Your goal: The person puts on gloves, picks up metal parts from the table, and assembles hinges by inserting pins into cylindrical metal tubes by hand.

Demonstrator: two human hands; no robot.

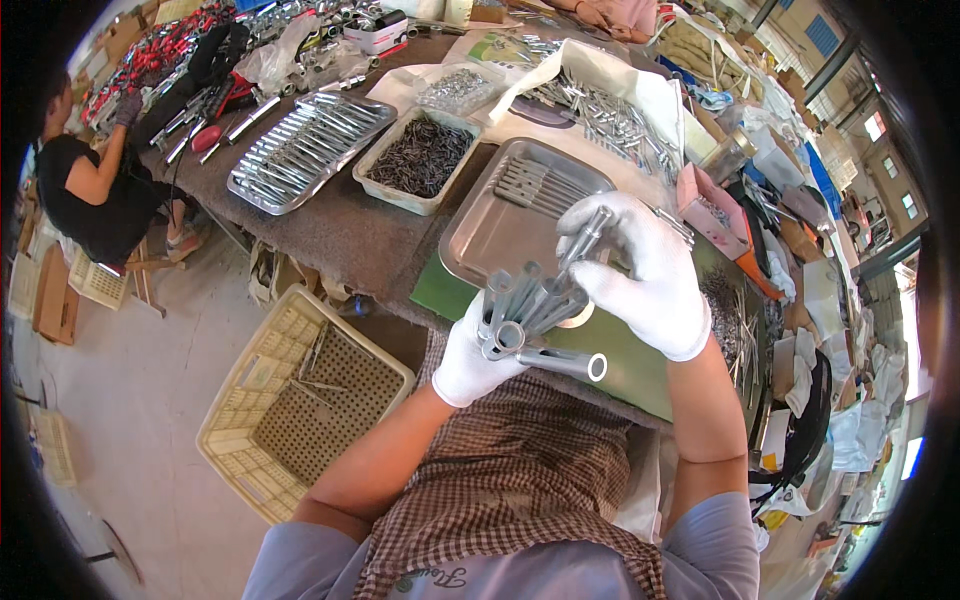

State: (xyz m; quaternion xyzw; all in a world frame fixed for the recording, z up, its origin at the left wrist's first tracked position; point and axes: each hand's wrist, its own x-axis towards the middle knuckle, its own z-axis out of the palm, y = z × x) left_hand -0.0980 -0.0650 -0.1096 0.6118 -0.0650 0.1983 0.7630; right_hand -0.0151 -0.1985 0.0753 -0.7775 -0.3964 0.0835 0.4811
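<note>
A bunch of shiny hollow metal tubes (540,300) fans out of my left hand (468,360), which is gloved in white and wrapped round them. Their open ends point different ways. My right hand (648,280), also in a white glove, pinches a single metal tube (588,236) just above the bunch. Beneath and beyond the hands lies a shallow steel tray (470,240), with several slim metal rods (540,188) side by side at its far end. The tray rests partly on a green mat (640,365).
A second steel tray (278,205) full of chrome pieces and a tub of dark screws (420,155) stand left. Behind is a paper-lined box of metal parts (610,115); right, a pink bin (712,215). A yellow crate (235,400) sits low left. One person (95,185) sits left.
</note>
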